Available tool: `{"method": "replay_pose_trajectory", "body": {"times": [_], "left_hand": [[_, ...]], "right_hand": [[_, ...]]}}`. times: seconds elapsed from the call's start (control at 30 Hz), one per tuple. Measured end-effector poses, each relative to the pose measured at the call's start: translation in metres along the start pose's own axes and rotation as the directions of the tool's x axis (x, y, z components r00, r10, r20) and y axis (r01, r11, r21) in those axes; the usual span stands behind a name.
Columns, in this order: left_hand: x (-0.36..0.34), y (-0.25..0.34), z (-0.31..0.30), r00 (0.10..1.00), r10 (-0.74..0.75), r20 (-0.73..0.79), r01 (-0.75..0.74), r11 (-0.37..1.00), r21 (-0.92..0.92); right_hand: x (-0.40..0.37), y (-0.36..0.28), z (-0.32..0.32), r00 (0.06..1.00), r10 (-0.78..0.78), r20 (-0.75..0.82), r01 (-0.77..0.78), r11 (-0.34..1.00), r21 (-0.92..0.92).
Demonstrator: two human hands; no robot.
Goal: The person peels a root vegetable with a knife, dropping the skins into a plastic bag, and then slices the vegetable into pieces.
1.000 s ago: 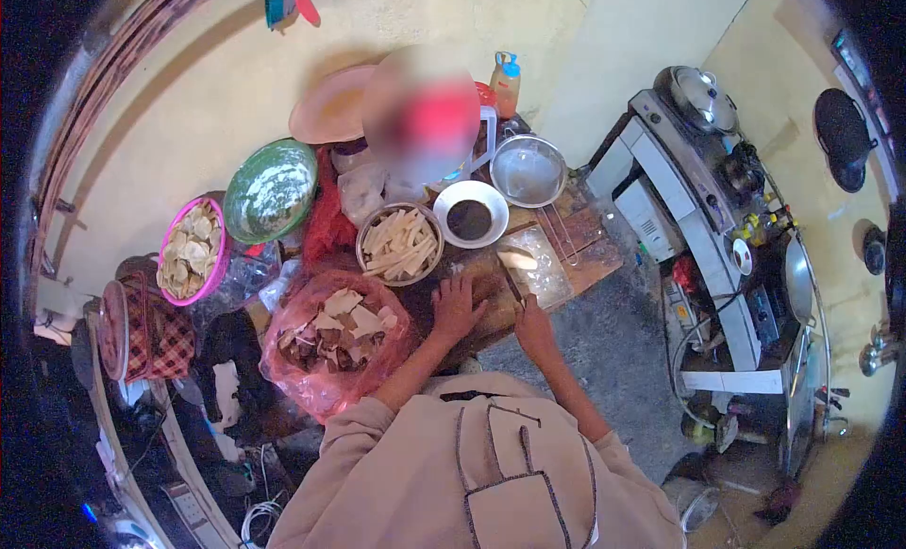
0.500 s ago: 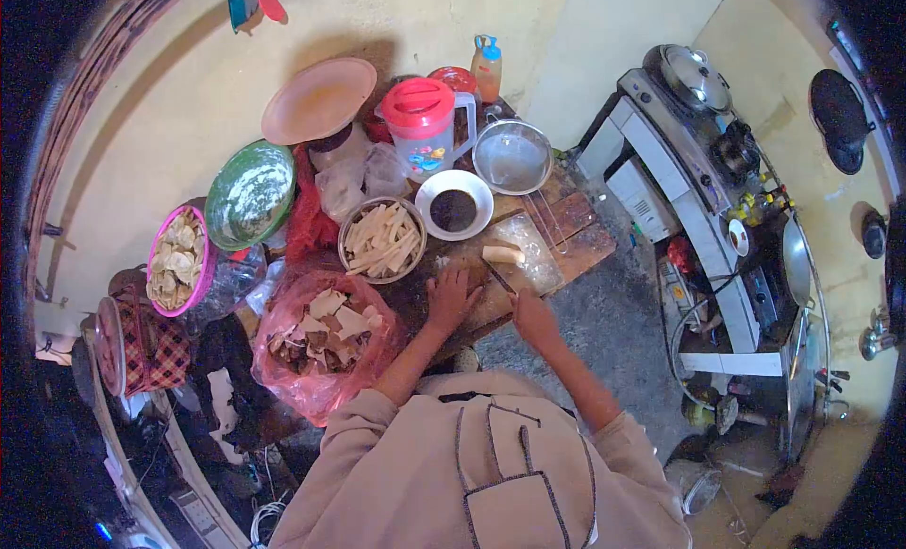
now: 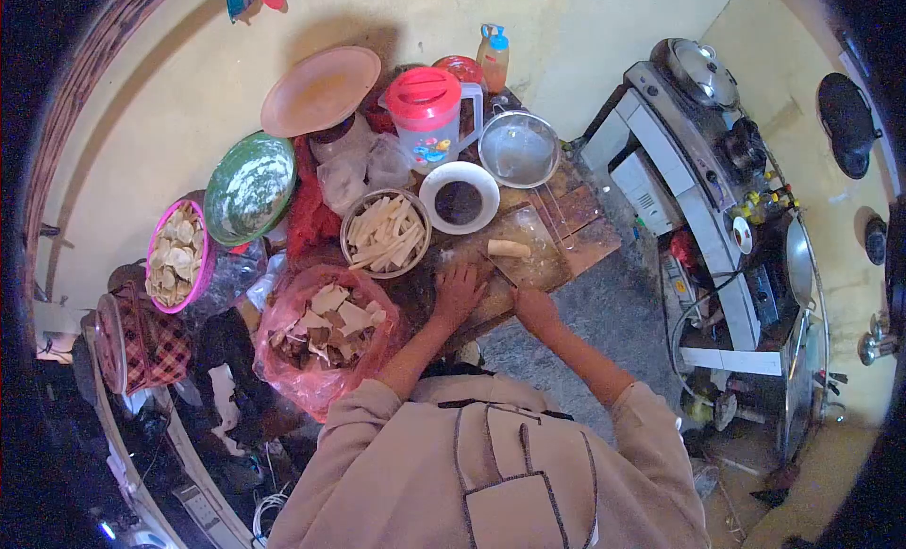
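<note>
My left hand [image 3: 459, 294] lies spread on the table [image 3: 590, 230] near its front edge, with nothing in it. To its right, my right hand [image 3: 536, 310] is closed around the handle of a knife [image 3: 510, 282], whose blade is hard to make out. Just beyond my hands, a pale peeled piece [image 3: 510, 249] rests on the board [image 3: 530, 226]. A bowl of pale cut sticks [image 3: 385, 234] stands behind my left hand, and a white bowl of dark liquid [image 3: 460, 199] is beside it.
A pink bag of peelings [image 3: 327, 330] is left of my left arm. Farther back stand a red-lidded pitcher [image 3: 425, 113], a strainer [image 3: 518, 148] and an orange bottle [image 3: 494, 62]. A green basin [image 3: 251, 188] and pink basket [image 3: 177, 256] are at left, a stove [image 3: 675, 124] at right.
The view has shifted slightly. My left hand stays spread on the table. My right hand has tilted, and less of the knife blade shows.
</note>
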State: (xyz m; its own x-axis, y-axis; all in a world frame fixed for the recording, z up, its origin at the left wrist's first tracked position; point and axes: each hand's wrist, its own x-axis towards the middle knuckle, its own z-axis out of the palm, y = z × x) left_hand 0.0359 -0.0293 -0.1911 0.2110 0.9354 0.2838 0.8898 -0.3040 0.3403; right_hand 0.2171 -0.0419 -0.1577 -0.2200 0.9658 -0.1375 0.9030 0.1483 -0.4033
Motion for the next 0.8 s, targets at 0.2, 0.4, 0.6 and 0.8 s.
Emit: {"method": "replay_pose_trajectory", "body": {"times": [0.2,0.4,0.6,0.8], "left_hand": [[0.000,-0.015,0.001,0.857,-0.514,-0.035,0.456,0.789,-0.412],[-0.007,-0.029,-0.015,0.727,-0.674,0.132,0.533,0.433,-0.727],[-0.035,-0.023,-0.039,0.898,-0.437,0.057,0.402,0.761,-0.510],[-0.037,-0.017,-0.041,0.951,-0.307,-0.041,0.264,0.873,-0.411]], "right_hand": [[-0.010,0.000,0.001,0.998,0.058,-0.006,-0.058,0.998,0.035],[-0.022,-0.015,-0.011,0.995,0.076,-0.057,-0.072,0.995,0.070],[-0.027,-0.025,0.007,0.992,0.085,-0.090,-0.072,0.988,0.136],[-0.032,-0.053,0.007,0.991,0.083,-0.108,-0.067,0.988,0.138]]}}
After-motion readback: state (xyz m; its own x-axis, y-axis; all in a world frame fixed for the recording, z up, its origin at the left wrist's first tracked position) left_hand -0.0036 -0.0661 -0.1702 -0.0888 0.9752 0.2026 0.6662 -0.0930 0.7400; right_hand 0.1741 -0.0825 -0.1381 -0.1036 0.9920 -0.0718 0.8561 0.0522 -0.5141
